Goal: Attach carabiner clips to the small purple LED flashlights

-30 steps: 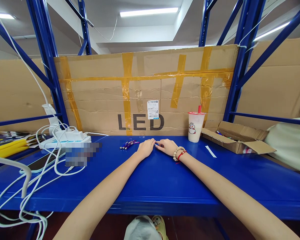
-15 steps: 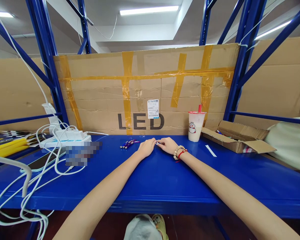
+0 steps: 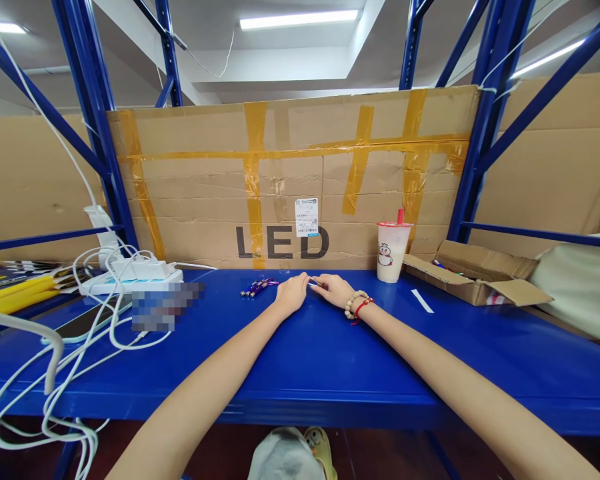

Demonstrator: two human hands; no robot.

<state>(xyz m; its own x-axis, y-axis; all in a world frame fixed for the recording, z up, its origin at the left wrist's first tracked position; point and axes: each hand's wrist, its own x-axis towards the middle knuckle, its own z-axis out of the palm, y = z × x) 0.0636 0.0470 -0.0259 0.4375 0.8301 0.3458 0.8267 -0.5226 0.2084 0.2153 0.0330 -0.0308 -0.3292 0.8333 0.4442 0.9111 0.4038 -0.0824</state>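
My left hand [image 3: 292, 295] and my right hand [image 3: 333, 291] meet at the fingertips over the blue shelf top, both closed. A slim, pen-like piece [image 3: 316, 283] shows between them, pinched by the right fingers; its far end runs to the left fingertips. What the left fingers enclose is hidden. Just left of that hand lies a small pile of shiny purple pen-like pieces [image 3: 258, 288] with metallic ends. A bead bracelet and a red cord circle my right wrist.
A drink cup [image 3: 393, 257] with a red straw stands right of my hands. Beyond it are a white strip [image 3: 423, 301] and an open cardboard box [image 3: 473, 283]. On the left, a power strip [image 3: 135, 277] trails white cables near a phone [image 3: 83, 327]. A cardboard panel [image 3: 205, 193] backs the shelf.
My right hand has shifted slightly left, and its fingers have straightened a little. More of the slim piece's length shows between the hands. The purple pile has stayed put.
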